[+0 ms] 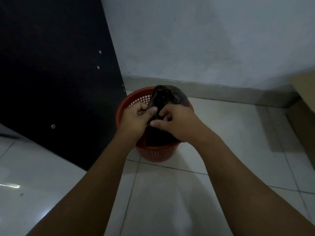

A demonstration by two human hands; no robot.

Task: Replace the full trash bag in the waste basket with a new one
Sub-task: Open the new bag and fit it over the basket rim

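Observation:
A red perforated plastic waste basket (156, 153) stands on the tiled floor near the wall. A black trash bag (167, 97) hangs over it, its upper part bunched and sticking up past the far rim, its lower part draped inside. My left hand (136, 119) pinches the bag's edge between thumb and fingers at the left. My right hand (179, 122) grips the same bunched plastic just to the right, thumb pointing left. Both hands are close together above the basket's mouth. The inside of the basket is mostly hidden by the bag and my hands.
A tall black furniture panel (56, 79) stands immediately left of the basket. A pale wall (204, 40) and its skirting run behind. A brown cardboard box (305, 106) sits at the right edge. White floor tiles (162, 193) spread in front.

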